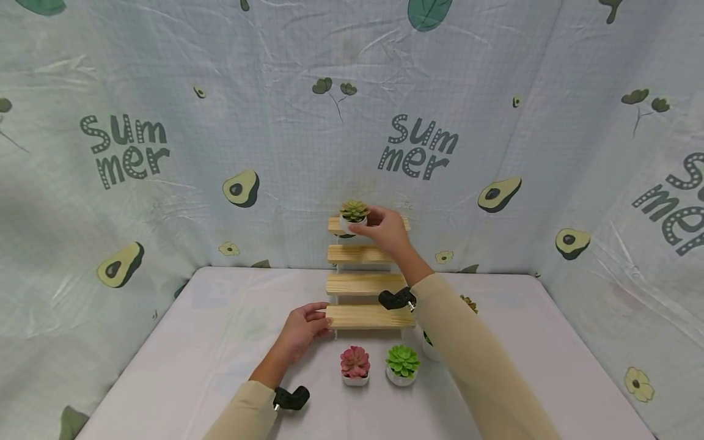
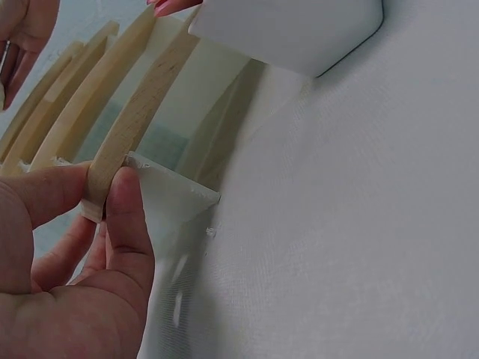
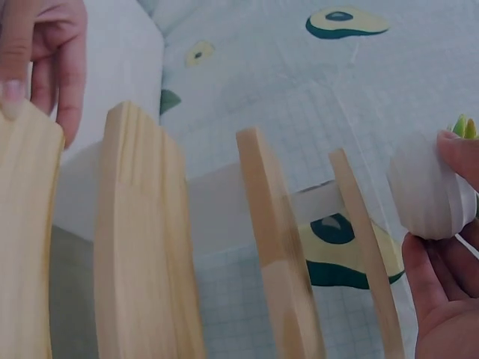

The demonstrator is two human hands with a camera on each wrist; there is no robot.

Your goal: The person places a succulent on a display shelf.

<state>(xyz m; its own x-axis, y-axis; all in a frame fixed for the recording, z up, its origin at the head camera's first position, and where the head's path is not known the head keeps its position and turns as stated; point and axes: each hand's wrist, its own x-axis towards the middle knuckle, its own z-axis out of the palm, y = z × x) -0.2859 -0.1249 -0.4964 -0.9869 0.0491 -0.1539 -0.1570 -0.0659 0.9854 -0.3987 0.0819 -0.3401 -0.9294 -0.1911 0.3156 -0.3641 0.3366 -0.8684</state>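
Observation:
A stepped wooden shelf stand (image 1: 365, 284) with pale planks on white side supports stands at the middle of the table. My right hand (image 1: 387, 231) grips the small white pot (image 3: 426, 187) of a yellow-green succulent (image 1: 354, 209) at the top plank's left half. In the right wrist view a gap shows between the ribbed pot and the top plank (image 3: 367, 254). Lower down, my left hand (image 1: 301, 331) pinches the left end of the lowest plank (image 2: 131, 123) between thumb and fingers, which the left wrist view shows from close by.
A pink succulent (image 1: 355, 365) and a bright green one (image 1: 402, 365), both in white pots, sit before the stand. Behind my right sleeve, another white pot (image 1: 431, 350) and a brownish plant (image 1: 469, 304) are partly hidden. A printed cloth (image 1: 286, 140) hangs behind the table.

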